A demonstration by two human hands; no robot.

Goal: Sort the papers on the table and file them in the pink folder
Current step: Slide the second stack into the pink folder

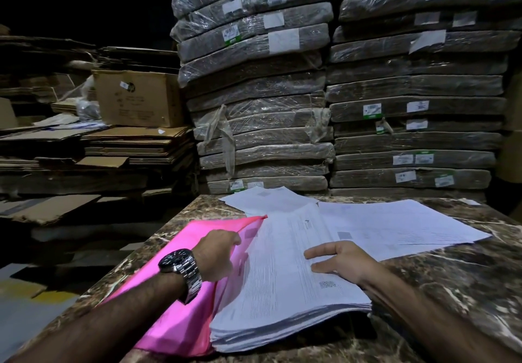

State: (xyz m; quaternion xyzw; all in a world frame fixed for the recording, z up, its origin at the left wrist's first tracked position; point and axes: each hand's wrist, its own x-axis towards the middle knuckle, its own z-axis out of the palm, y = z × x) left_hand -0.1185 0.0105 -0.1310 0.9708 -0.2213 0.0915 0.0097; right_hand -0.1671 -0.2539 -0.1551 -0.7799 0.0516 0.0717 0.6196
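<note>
OPERATOR: As I read the head view from my remote desk, I enter item one: pink folder (175, 300), lying at the near left of the marble table (452, 278), its upper cover lifted at the edge.
CLERK: Hands?
OPERATOR: Item two: left hand (219, 253), watch (180, 266) on the wrist, fingers curled and pinching that cover's edge. Item three: right hand (339, 258), fingers straight and spread, resting flat on the thick stack of papers (282, 292), gripping nothing. The two hands are apart.
CLERK: And the stack?
OPERATOR: Its left edge sits under the lifted cover, on the folder; the rest lies on the table. Item four: loose sheets (395, 227) just right of the stack; far sheets (268, 201) behind it. Item five: wrapped bundles (254, 94) piled beyond the table, a cardboard box (135, 97) at left
</note>
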